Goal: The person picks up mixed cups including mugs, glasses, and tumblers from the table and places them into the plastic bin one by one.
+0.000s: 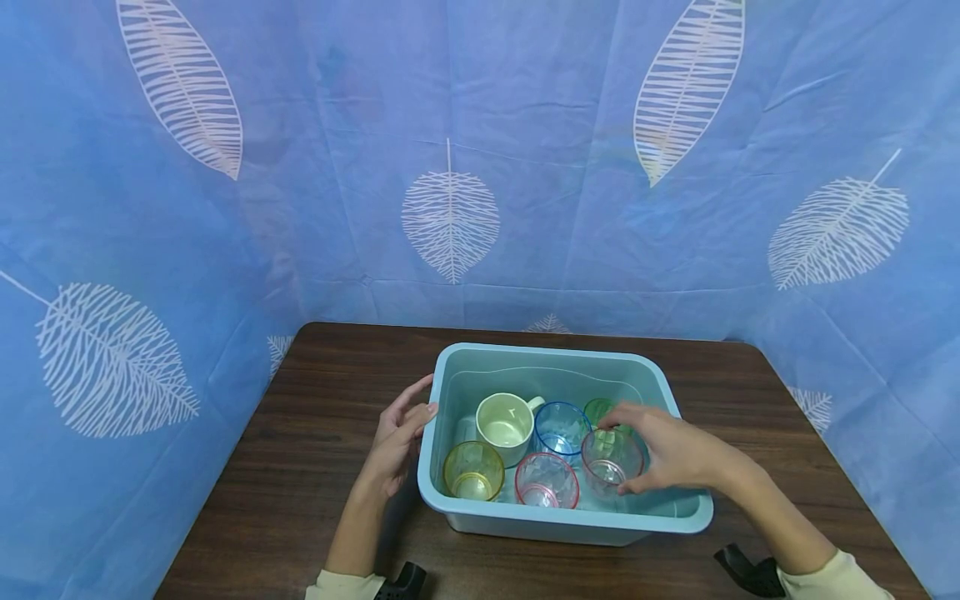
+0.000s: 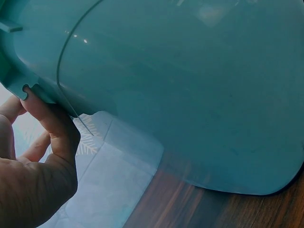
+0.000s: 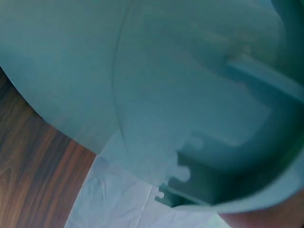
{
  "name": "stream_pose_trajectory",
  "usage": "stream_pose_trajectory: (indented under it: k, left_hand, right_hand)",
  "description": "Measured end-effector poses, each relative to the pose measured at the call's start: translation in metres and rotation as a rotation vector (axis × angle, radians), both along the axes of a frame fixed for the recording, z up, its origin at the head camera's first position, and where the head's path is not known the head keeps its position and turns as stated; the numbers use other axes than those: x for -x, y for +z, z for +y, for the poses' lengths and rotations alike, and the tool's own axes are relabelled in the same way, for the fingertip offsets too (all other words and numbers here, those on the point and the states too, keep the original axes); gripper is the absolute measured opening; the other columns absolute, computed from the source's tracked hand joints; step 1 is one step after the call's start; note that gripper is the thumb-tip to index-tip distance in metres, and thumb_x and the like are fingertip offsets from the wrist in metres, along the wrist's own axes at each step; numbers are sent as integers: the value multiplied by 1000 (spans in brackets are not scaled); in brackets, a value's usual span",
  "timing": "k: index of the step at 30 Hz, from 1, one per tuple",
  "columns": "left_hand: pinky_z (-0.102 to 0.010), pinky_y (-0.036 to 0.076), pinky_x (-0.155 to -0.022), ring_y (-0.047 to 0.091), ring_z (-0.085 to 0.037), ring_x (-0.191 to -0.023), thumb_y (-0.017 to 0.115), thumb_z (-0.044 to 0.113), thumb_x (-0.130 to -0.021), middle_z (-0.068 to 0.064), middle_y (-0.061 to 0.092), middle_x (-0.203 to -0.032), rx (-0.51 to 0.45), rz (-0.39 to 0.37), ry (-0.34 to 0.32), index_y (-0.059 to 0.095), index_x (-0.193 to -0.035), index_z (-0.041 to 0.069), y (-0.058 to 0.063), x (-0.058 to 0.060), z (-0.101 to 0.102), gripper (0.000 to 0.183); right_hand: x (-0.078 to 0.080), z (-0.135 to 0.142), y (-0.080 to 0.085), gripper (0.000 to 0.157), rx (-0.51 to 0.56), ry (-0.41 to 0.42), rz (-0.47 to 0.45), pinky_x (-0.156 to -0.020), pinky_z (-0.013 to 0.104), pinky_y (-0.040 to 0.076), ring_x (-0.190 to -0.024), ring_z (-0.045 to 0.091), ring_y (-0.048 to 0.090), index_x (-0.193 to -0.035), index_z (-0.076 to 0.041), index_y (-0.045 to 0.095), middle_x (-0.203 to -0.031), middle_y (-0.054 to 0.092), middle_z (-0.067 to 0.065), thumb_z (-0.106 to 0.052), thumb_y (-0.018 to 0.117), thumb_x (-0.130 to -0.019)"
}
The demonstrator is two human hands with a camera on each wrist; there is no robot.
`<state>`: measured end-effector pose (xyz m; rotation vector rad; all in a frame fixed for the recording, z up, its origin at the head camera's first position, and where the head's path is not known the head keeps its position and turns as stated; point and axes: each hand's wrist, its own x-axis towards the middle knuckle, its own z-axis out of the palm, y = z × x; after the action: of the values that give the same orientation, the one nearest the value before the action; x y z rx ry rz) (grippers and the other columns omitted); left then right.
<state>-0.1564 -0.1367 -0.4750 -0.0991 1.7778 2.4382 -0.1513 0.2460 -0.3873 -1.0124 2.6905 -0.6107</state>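
Note:
My right hand reaches into a light blue plastic basin. Its thumb and fingers span a clear glass with a pinkish rim. Behind that glass is a green glass, partly hidden by the fingers. The left hand touches the basin's left rim from outside, thumb and fingertips against the edge; the left wrist view shows a fingertip under that rim. Also in the basin are a pale cream mug, a blue glass, a yellow glass and a pink-rimmed glass.
The basin stands on a dark wooden table. Blue cloth with white leaf prints hangs behind and on both sides. Most of the right wrist view is filled by the basin's outer wall.

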Motion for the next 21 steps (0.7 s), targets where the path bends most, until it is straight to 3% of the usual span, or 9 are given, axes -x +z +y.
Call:
stream_pose_trajectory:
  k: [9,21]
  left_hand:
    - [-49,59,-89,73,-29,-100,68,14,-100,-20,71,-118,-10,-4,6,56,-148,17,-1,-1,1,50]
    - [-42,60,-83,72,-29,-99,68,16,-100,-21,71,-119,-1,3,2,55,-149,18,-2,0,0,50]
  right_hand:
    - [-1,-12,-8,72,-185,-59,82,-89,52,56,-106,31,66,-118,-5,70,-118,66,4,-41,99,-63]
    - [-2,-15,-13,73,-293,-74,131,-94,62,50,-110,36,63,-116,-4,72,-119,65,9,-39,101,-59]
